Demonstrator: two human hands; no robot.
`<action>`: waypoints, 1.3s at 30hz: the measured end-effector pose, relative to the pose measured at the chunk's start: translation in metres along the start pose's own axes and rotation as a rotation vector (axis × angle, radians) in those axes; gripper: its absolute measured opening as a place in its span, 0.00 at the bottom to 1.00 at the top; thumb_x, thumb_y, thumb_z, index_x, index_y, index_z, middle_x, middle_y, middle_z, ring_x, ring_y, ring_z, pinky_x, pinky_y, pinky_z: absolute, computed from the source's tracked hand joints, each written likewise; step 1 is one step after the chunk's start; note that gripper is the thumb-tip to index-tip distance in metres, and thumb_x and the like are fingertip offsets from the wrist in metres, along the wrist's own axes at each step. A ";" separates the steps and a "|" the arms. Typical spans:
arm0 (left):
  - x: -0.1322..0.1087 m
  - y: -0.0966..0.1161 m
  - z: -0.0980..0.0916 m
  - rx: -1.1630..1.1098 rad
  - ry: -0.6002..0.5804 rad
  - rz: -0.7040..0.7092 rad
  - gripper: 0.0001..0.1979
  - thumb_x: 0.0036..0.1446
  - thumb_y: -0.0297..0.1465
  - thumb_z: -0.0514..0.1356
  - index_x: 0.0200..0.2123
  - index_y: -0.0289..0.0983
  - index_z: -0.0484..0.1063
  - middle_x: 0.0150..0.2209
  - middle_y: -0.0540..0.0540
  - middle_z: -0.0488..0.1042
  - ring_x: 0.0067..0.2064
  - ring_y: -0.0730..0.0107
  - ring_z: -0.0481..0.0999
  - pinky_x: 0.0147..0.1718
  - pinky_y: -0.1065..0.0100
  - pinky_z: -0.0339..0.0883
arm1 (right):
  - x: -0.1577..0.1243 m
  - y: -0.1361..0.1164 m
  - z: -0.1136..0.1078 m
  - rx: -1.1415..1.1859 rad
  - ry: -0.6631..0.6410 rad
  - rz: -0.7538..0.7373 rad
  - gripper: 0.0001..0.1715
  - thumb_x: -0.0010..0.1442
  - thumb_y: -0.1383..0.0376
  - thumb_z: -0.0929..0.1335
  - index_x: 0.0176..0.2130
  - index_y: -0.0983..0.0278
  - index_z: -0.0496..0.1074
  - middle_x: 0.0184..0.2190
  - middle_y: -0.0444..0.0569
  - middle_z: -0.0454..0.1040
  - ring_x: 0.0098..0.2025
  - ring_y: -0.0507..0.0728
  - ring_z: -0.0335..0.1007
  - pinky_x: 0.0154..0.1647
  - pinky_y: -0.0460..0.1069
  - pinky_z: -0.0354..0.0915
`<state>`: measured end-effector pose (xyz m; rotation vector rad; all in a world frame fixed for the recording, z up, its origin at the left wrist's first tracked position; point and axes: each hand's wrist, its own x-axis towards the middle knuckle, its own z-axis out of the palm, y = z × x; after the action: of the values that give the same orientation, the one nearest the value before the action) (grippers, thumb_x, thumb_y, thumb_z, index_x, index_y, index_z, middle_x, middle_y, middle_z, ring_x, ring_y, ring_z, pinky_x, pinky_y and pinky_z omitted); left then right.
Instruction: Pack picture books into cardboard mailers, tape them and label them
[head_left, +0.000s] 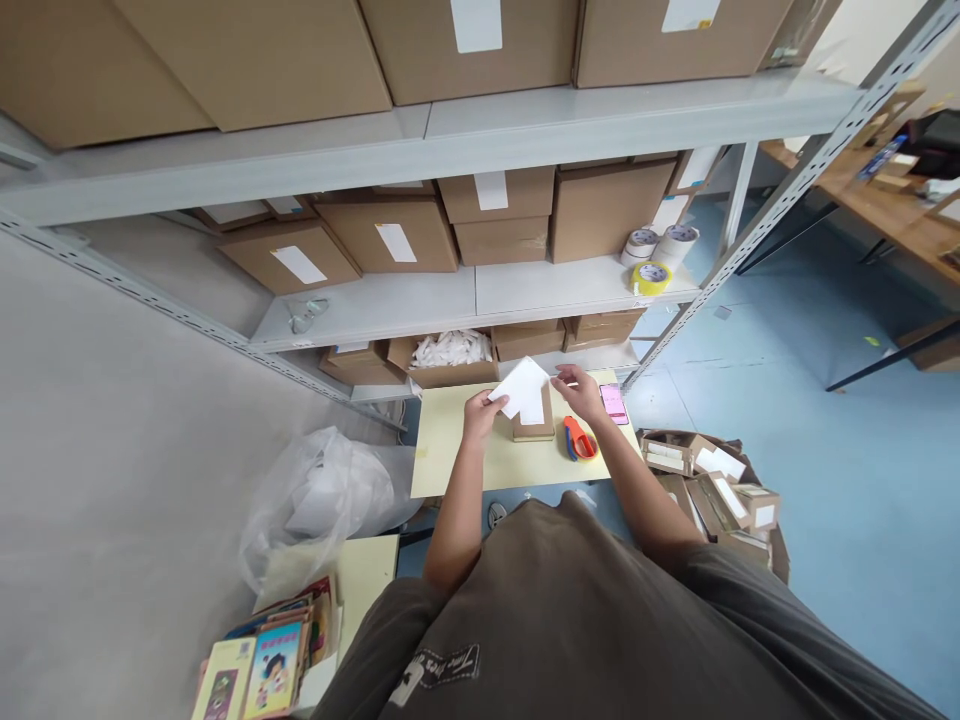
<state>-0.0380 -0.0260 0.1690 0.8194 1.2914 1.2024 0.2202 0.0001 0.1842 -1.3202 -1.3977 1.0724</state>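
My left hand [484, 415] pinches a white sheet [521, 385] by its lower left edge; the sheet looks like a paper label. My right hand [579, 392] is beside the sheet's right corner, fingers curled and fingertips together. Whether it grips anything is too small to make out. Below the sheet, a small brown cardboard box [533, 432] lies on the pale yellow table [450, 450], with white paper over part of its top. An orange and blue tape dispenser [579, 440] rests right of the box. Beyond my right wrist lies a phone [613, 404] with a pink screen.
A metal shelf [420, 310] with cardboard boxes rises behind the table. Tape rolls [651, 276] stand on it. At right, a large container [780, 550] holds several small boxes. A plastic bag [330, 490] and stacked books [274, 660] are at left.
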 end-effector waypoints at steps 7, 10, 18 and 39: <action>-0.011 -0.018 0.028 -0.356 0.084 -0.069 0.26 0.35 0.36 0.82 0.35 0.37 0.74 0.39 0.42 0.84 0.46 0.56 0.84 0.51 0.58 0.76 | -0.031 0.016 0.036 0.275 -0.250 0.164 0.22 0.56 0.47 0.77 0.40 0.60 0.81 0.36 0.49 0.83 0.38 0.58 0.78 0.41 0.52 0.71; -0.014 -0.023 0.036 -0.413 0.096 -0.054 0.26 0.38 0.35 0.81 0.37 0.36 0.74 0.40 0.42 0.84 0.49 0.54 0.84 0.53 0.56 0.75 | -0.038 0.017 0.042 0.335 -0.243 0.177 0.20 0.57 0.47 0.77 0.38 0.60 0.81 0.36 0.49 0.83 0.39 0.57 0.79 0.42 0.52 0.71; -0.014 -0.027 0.041 -0.415 0.105 -0.035 0.26 0.38 0.35 0.81 0.37 0.36 0.74 0.38 0.43 0.84 0.47 0.55 0.85 0.53 0.55 0.75 | -0.035 0.017 0.042 0.365 -0.225 0.171 0.19 0.59 0.47 0.76 0.36 0.60 0.80 0.33 0.47 0.82 0.37 0.57 0.78 0.42 0.52 0.72; -0.032 -0.004 0.077 0.304 -0.159 0.449 0.14 0.62 0.44 0.70 0.41 0.40 0.88 0.43 0.40 0.86 0.45 0.56 0.85 0.45 0.58 0.80 | -0.032 0.007 0.004 0.292 -0.240 -0.012 0.24 0.67 0.43 0.71 0.35 0.59 0.77 0.32 0.48 0.79 0.38 0.58 0.74 0.41 0.52 0.70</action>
<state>0.0417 -0.0444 0.1855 1.4551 1.2095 1.2684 0.2181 -0.0315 0.1746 -0.9959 -1.3559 1.4036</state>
